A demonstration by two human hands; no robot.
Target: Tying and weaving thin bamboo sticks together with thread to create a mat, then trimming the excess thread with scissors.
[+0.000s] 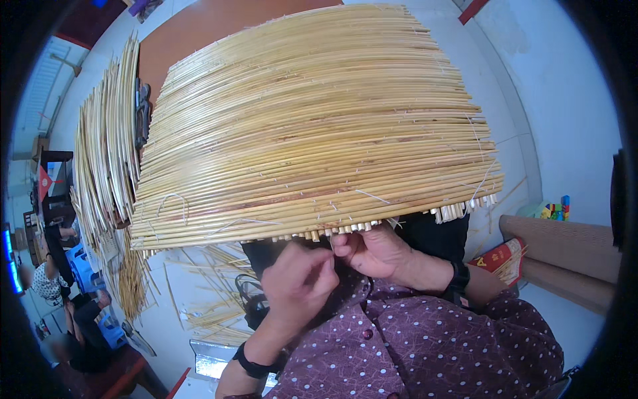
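A large mat of pale yellow reed stalks (pixel 312 126), bound side by side with thin white thread, fills the middle of the view and rests over my lap. My right hand (pixel 372 253) grips its near edge from below, where cut stalk ends stick out. Just left of it, my left hand (pixel 299 279) is closed with the fingers pinched together; something thin like thread may be in them, but it is too fine to tell. Both wrists wear black bands. My shirt is purple with white dots.
A second reed mat (pixel 106 153) stands curved at the left. Loose stalks (pixel 206 292) litter the pale floor below. A brown table (pixel 199 33) lies behind. People sit on blue stools (pixel 83 266) at far left. Brown rolls (pixel 565 246) and a red packet (pixel 502 256) lie right.
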